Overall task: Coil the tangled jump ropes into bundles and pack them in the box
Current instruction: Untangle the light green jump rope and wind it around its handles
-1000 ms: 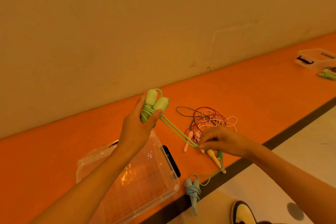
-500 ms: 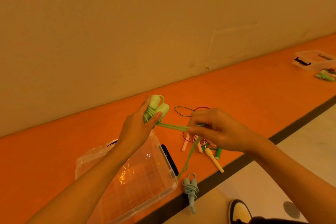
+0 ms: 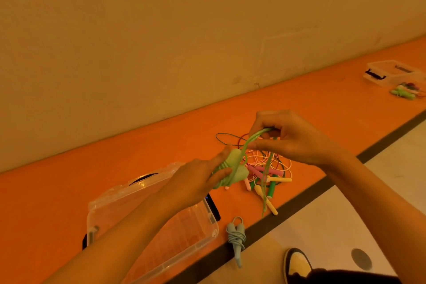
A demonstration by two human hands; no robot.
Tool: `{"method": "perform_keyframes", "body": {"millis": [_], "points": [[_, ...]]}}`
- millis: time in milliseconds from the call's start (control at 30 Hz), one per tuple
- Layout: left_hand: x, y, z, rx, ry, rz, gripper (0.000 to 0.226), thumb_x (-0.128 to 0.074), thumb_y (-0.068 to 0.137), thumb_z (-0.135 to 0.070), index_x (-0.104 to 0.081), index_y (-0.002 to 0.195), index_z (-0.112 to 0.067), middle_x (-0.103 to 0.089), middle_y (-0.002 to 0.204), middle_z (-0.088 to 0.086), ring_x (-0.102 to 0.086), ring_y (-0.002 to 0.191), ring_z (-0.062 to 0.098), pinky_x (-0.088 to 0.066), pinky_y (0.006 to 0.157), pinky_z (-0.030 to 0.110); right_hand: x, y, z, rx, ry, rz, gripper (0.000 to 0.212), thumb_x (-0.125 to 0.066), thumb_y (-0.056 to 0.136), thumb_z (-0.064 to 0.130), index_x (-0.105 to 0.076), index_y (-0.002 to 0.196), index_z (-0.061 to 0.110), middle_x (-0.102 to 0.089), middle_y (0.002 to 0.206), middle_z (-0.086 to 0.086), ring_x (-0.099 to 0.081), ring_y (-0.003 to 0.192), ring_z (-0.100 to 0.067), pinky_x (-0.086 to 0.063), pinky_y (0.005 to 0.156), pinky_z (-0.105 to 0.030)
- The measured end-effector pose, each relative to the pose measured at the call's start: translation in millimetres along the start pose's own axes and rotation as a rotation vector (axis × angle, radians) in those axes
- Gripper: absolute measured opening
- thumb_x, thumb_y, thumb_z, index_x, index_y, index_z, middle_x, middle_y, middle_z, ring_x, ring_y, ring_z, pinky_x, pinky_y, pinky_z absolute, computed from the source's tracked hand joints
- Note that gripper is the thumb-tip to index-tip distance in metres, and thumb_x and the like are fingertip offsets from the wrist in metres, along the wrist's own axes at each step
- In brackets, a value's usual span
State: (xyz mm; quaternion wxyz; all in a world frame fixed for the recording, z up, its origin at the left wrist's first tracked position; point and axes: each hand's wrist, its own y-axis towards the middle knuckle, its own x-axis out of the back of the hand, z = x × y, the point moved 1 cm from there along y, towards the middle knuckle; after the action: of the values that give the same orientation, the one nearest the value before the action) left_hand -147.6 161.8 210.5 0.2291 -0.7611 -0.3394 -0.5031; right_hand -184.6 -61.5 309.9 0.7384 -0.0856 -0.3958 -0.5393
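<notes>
head view.
- left hand (image 3: 196,182): clenched round the two pale handles of the green jump rope (image 3: 234,165), held above the counter (image 3: 103,175), just right of the clear box (image 3: 208,235). several turns of cord are wound round the handles.
- right hand (image 3: 292,138): higher and to the right, fingers pinching a bend of the same green cord. one strand runs taut back to the handles, another hangs down past the counter's near edge.
- tangle of ropes (image 3: 265,168): pink, yellow, green and dark cords with handles, lying on the counter below the right hand.
- blue rope bundle (image 3: 236,237): coiled, at the near edge beside the box's right end.
- clear box: open, no rope visible inside.
- second clear box (image 3: 391,74): far right on the counter.
- shoe (image 3: 297,263) on the floor, near right.
</notes>
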Motion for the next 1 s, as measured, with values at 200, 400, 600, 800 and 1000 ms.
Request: {"method": "perform_keyframes", "body": {"millis": [200, 400, 600, 800, 1000], "points": [[-12, -3, -15, -0.221, -0.109, 0.099, 0.055, -0.02, 0.101, -0.058, -0.017, 0.154, -0.044, -0.054, 0.074, -0.002, -0.054, 0.065, 0.017, -0.048, 0.064, 0.045, 8, 3, -13, -0.006, -0.05, -0.03, 0.02, -0.076, 0.078, 0.035, -0.073, 0.083, 0.015, -0.068, 0.077, 0.002, -0.065, 0.068, -0.016, -0.05, 0.058, -0.036], [-11, -8, -31, -0.29, -0.131, 0.083, 0.065, -0.023, 0.096, -0.065, -0.016, 0.155, -0.037, -0.059, 0.081, 0.001, -0.054, 0.068, 0.017, -0.047, 0.062, 0.045, 14, 0, -32, -0.093, -0.044, 0.015, 0.036, -0.068, 0.076, 0.052, -0.077, 0.083, 0.018, -0.067, 0.075, 0.0, -0.058, 0.064, -0.021, -0.042, 0.055, -0.038], [0, -17, -51, -0.185, 0.025, 0.042, 0.105, -0.046, 0.084, -0.076, 0.045, 0.13, -0.052, -0.043, 0.066, -0.01, -0.045, 0.056, 0.005, -0.031, 0.05, 0.02, 11, -5, -53, -0.223, -0.029, 0.111, 0.025, -0.065, 0.084, 0.045, -0.072, 0.075, 0.024, -0.064, 0.069, -0.006, -0.052, 0.058, -0.014, -0.038, 0.053, -0.029], [-1, -19, -61, -0.37, 0.157, 0.053, 0.104, -0.046, 0.086, -0.074, 0.044, 0.133, -0.051, -0.051, 0.08, -0.008, -0.037, 0.056, 0.006, -0.03, 0.052, 0.022, -13, 2, -52, -0.213, 0.037, 0.17, 0.036, -0.062, 0.087, 0.044, -0.064, 0.07, 0.012, -0.051, 0.062, -0.005, -0.042, 0.055, -0.008, -0.032, 0.05, -0.022], [-7, -21, -69, -0.452, 0.234, 0.062, 0.09, -0.039, 0.093, -0.07, 0.034, 0.142, -0.049, -0.043, 0.08, 0.0, -0.038, 0.058, 0.012, -0.03, 0.052, 0.028, -31, 11, -55, -0.174, 0.095, 0.222, 0.045, -0.061, 0.092, 0.039, -0.062, 0.075, -0.003, -0.053, 0.068, -0.026, -0.044, 0.058, -0.024, -0.036, 0.057, -0.014]]}}
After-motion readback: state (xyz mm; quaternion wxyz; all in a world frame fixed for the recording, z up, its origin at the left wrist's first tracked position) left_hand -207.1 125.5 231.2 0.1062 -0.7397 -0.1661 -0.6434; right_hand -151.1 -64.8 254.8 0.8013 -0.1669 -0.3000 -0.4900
